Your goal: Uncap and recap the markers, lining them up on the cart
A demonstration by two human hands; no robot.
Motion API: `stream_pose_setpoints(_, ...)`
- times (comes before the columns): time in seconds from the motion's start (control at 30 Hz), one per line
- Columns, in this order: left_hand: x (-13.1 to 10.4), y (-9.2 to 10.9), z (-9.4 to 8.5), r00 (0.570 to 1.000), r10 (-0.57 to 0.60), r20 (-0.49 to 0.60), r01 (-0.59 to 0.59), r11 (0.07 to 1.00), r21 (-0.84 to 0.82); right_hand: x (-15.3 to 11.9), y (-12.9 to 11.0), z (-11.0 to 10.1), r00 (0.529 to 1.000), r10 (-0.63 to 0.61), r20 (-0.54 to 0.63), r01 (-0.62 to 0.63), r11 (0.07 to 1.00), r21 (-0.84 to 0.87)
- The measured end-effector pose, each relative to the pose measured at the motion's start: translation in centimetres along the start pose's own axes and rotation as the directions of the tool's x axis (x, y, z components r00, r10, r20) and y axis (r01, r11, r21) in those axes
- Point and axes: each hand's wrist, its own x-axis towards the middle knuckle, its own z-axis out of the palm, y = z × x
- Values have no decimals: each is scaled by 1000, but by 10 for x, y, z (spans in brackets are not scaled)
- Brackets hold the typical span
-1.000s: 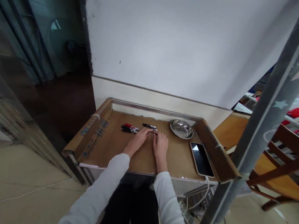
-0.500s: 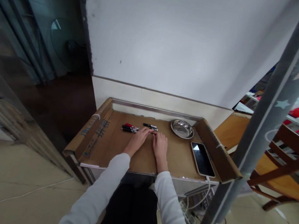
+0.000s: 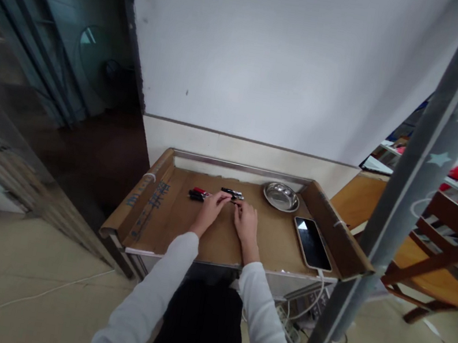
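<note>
My left hand [image 3: 210, 210] and my right hand [image 3: 246, 222] face each other over the middle of the cardboard-lined table [image 3: 175, 233]. Both have their fingertips pinched, close together, around a small dark thing whose kind is too small to tell. Just left of my left hand lies a group of red and black pens [image 3: 197, 194], partly hidden by that hand. Right behind the fingertips are more black pens [image 3: 232, 192], lying sideways.
A shiny round metal dish [image 3: 281, 196] stands at the back right. In front of it lies a phone [image 3: 312, 244] with a white cable [image 3: 321, 286] hanging over the front edge. Cardboard walls [image 3: 336, 227] edge the table's sides. A grey post [image 3: 402, 183] rises at the right, beside a wooden chair [image 3: 439, 253].
The fingertips of my two hands have drawn slightly apart, and the left fingers have lifted a little. The whole view has shifted slightly; the pens, dish and phone lie as before.
</note>
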Motion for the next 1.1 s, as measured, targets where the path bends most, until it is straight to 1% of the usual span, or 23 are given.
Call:
stream_pose_setpoints(0.17,0,0,0,999,-39,17,39,999,-3,-1,2,0,1000,0,-10,0,1000,6)
stream_pose_setpoints(0.33,0,2,-2,998,-19,52,17,999,45,-1,3,-1,998,36,-46,-34,999,26)
stream_pose_setpoints(0.53,-1,1,-3,998,10,62,-15,996,87,-2,5,-1,1000,17,-3,-17,998,69)
stream_pose_setpoints(0.67,-1,1,-4,997,-12,81,2,994,113,-3,7,0,1000,23,2,-23,996,86)
stream_pose_setpoints(0.93,-1,-3,-3,996,-35,78,30,998,53,-3,10,1,1000,20,6,-21,985,170)
stream_pose_setpoints(1.1,-1,-5,-2,992,-52,116,46,997,54,-4,10,1,999,35,-6,-34,986,162)
